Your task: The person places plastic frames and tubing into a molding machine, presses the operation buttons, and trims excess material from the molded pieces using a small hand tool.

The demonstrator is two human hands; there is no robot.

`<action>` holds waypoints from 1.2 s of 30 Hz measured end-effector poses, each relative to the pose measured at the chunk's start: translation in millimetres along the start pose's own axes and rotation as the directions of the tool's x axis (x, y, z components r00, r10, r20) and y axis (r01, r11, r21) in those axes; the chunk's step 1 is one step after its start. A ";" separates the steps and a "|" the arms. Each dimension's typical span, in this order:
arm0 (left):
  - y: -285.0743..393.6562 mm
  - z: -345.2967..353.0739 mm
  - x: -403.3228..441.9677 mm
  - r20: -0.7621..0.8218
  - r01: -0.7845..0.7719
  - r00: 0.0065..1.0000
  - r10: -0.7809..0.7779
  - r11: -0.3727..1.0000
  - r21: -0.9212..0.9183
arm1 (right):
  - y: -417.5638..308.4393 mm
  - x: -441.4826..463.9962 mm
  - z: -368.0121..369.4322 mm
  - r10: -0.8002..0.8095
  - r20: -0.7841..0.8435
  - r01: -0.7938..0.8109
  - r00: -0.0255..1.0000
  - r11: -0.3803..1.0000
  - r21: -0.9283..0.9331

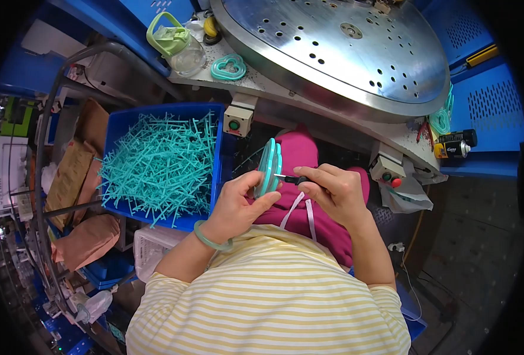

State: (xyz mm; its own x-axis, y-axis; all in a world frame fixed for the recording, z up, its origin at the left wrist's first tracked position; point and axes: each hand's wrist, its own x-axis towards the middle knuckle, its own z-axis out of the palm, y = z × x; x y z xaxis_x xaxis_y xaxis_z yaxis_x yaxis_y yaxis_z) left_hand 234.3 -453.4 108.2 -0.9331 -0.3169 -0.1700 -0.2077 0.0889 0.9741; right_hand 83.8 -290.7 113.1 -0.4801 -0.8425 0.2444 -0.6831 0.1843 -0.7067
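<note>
My left hand grips a teal plastic part with rounded edges, which stands on edge above my lap. It looks like more than one layer, though I cannot tell if these are separate pieces. In my right hand is a small black-handled tool with a thin metal tip, pinched between thumb and fingers. Its tip points left and meets or nearly meets the part's side; whether it is a blade or a pick I cannot tell.
Left of my hands is a blue bin heaped with thin teal plastic sticks. Ahead, a large round metal plate with holes sits on a bench. Near it are a teal cloud-shaped part, a green-lidded bottle, a spray can and control boxes.
</note>
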 end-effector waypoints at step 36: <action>1.6 -9.5 -1.8 0.441 0.406 0.885 -0.146 0.707 -0.580 | 50.4 4.8 10.4 0.112 0.334 -0.314 0.936 0.695 0.647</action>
State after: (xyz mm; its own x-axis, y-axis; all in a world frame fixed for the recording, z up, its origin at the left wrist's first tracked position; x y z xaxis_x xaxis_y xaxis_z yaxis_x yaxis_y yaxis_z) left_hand 238.4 -461.6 111.4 -0.9253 0.1233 -0.3587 -0.3553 -0.6132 0.7055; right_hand 52.8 -290.7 71.8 -0.3421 -0.9369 -0.0722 0.0317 0.0653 -0.9974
